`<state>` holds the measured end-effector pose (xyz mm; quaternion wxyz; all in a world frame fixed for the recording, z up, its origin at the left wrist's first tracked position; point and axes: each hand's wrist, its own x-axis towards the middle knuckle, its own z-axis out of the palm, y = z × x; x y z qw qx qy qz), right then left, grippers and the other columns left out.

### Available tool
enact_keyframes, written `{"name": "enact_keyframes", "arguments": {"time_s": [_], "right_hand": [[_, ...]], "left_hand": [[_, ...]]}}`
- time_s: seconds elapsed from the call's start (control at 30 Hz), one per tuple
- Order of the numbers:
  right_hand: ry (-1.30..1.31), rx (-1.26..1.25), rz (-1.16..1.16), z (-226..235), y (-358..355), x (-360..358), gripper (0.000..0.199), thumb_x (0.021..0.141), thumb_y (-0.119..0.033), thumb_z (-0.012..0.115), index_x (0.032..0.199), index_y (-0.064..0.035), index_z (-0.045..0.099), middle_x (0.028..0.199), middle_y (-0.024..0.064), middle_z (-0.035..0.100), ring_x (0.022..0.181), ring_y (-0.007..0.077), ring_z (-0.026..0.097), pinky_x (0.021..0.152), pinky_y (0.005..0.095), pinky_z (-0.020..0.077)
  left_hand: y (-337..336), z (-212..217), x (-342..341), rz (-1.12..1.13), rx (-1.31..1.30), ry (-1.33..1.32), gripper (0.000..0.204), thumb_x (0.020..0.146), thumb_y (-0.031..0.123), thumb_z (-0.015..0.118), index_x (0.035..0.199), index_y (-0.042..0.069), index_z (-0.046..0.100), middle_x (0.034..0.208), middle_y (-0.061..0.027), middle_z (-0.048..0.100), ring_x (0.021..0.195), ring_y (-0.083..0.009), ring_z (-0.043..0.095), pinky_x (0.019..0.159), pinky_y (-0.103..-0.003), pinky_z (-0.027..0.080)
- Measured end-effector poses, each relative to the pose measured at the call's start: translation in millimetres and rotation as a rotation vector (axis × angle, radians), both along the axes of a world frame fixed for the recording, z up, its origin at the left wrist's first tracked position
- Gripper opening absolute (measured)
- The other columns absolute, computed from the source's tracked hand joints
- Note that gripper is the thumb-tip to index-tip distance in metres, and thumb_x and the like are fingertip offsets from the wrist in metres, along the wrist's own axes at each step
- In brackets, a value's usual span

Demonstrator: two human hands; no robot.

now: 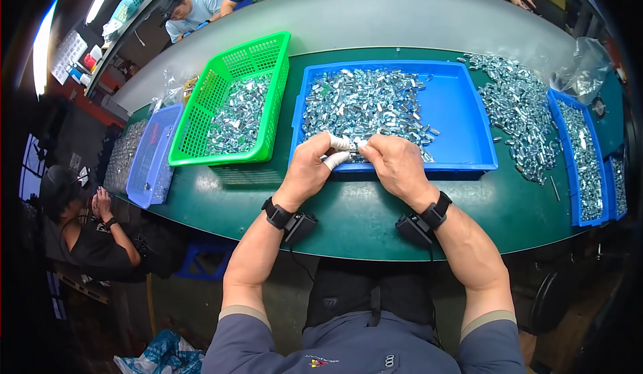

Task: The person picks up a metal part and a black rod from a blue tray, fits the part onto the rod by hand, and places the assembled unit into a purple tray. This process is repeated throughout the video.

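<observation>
Blue tray (462, 116) sits mid-table near the front edge, its left half heaped with small shiny metal fittings (365, 102). Left hand (309, 167) and right hand (396, 163), fingertips taped white, meet at the tray's front rim, pinching one small metal piece (355, 143) between them. Green basket (201, 116) to the left holds more fittings; loose ones (519, 112) pile up toward the right edge by narrow blue bins (569, 173). Bare green table (362, 216) along the front edge.

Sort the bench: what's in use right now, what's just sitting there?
In use:
left hand
right hand
small metal part pinched between both
blue tray of metal parts

Sitting there:
green basket
lilac basket
loose heap of parts
blue bin, far right
</observation>
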<state>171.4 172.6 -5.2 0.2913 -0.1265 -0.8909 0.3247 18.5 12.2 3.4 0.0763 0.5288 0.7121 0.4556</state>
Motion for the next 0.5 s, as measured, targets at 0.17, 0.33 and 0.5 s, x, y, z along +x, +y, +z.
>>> {"name": "enact_keyframes", "arguments": {"time_s": [0.17, 0.33, 0.5], "right_hand": [[-0.073, -0.014, -0.033, 2.5, -3.5, 1.8, 0.017, 0.098, -0.019, 0.074, 0.093, -0.0030, 0.072, 0.080, 0.0143, 0.067, 0.077, 0.0351, 0.067, 0.070, 0.0449, 0.0511], [0.179, -0.113, 0.051, 2.1, -3.4, 3.1, 0.015, 0.094, -0.018, 0.077, 0.090, -0.0056, 0.069, 0.081, 0.0119, 0.069, 0.081, 0.0336, 0.069, 0.071, 0.0468, 0.0527], [0.345, -0.129, 0.071, 4.6, -1.3, 5.3, 0.011, 0.091, -0.012, 0.077, 0.094, -0.0050, 0.069, 0.087, 0.0117, 0.071, 0.086, 0.0336, 0.070, 0.075, 0.0444, 0.0536]], "left_hand": [[-1.5, 0.4, 1.2, -0.014, 0.047, -0.042, 0.016, 0.092, 0.004, 0.082, 0.106, 0.001, 0.074, 0.098, -0.0076, 0.076, 0.089, -0.0174, 0.072, 0.081, -0.032, 0.057], [-5.9, 8.1, 5.5, -0.015, 0.044, -0.066, 0.015, 0.094, 0.006, 0.081, 0.107, 0.001, 0.076, 0.099, -0.0070, 0.077, 0.090, -0.0150, 0.072, 0.082, -0.031, 0.057], [-20.0, 31.0, 1.8, 0.110, 0.011, -0.017, 0.014, 0.096, 0.008, 0.080, 0.107, 0.000, 0.076, 0.099, -0.0066, 0.078, 0.089, -0.0126, 0.071, 0.082, -0.030, 0.057]]}}
